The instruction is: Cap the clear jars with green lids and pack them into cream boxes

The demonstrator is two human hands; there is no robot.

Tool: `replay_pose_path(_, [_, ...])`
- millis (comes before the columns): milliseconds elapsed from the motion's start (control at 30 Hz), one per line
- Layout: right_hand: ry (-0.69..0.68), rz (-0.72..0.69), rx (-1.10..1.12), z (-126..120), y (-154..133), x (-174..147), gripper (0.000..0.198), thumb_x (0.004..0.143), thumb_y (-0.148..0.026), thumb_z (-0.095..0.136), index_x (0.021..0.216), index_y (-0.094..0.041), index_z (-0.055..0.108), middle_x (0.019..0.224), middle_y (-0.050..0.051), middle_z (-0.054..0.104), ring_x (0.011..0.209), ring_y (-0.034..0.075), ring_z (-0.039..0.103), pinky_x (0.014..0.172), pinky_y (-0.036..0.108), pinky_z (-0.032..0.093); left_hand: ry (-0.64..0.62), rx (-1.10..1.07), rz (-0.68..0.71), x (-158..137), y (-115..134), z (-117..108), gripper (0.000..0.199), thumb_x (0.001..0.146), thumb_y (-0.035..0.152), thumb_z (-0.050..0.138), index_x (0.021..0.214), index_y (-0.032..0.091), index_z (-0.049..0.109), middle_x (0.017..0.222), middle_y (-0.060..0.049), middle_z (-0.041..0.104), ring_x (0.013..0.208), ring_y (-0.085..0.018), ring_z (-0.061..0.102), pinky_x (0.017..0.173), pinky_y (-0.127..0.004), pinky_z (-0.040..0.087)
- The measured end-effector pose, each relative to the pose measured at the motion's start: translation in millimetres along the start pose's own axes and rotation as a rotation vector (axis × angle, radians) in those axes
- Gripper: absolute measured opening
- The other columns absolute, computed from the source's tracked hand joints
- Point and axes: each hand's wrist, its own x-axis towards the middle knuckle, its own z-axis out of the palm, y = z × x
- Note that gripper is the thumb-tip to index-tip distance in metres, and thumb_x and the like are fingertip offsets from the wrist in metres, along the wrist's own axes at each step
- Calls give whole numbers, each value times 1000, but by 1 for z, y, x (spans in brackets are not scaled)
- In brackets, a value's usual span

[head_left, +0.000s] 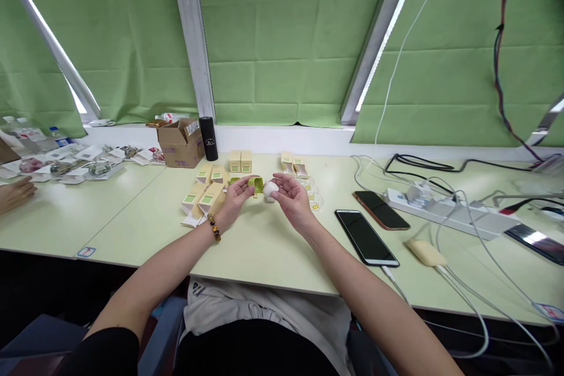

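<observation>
Left-hand grip [235,198] pinching small yellow-green, plastic-looking case [258,184]; right-hand grip [293,196] pinching rounded white piece [270,189]. Piece hovering just right of case, above pale-green worktop [273,252]; contact between them staying unreadable.

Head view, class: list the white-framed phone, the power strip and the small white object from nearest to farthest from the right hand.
1. Small white object: held in the right hand.
2. White-framed phone: to the hand's right.
3. Power strip: farther right, beyond the phone.
</observation>
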Motion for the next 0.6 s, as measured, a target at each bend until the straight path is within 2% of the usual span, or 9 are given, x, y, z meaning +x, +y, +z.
replay_pose_path(133, [45,-5,-44,0,3,1,59,69,-44,96,119,-29,67,110,5,76,98,22,74,86,38,63,4,67,18,-2,3,2,54,85,53,87,126,19,75,115,-11,77,98,-20,70,85,-32,53])
replay_pose_path(300, [105,1,-71,3,1,2,53,67,-44,98,108,-27,68,101,3,76,86,19,72,77,35,62,6,148,22,-5,9,5,56,88,53,85,130,18,72,105,-9,77,88,-18,68,79,-30,52])
replay_pose_path(467, [138,-23,-97,6,-1,2,49,64,-47,99,95,-25,68,90,1,76,76,16,70,70,32,63,30,237,29,-4,7,6,60,83,59,86,124,17,74,122,-14,76,94,-20,71,82,-31,55])
replay_pose_path(600, [153,-30,-101,6,1,3,50,58,-43,102,89,-23,68,87,0,77,71,15,69,65,29,62,53,314,18,-3,2,5,66,81,63,86,125,15,74,122,-15,76,91,-19,71,81,-29,56])
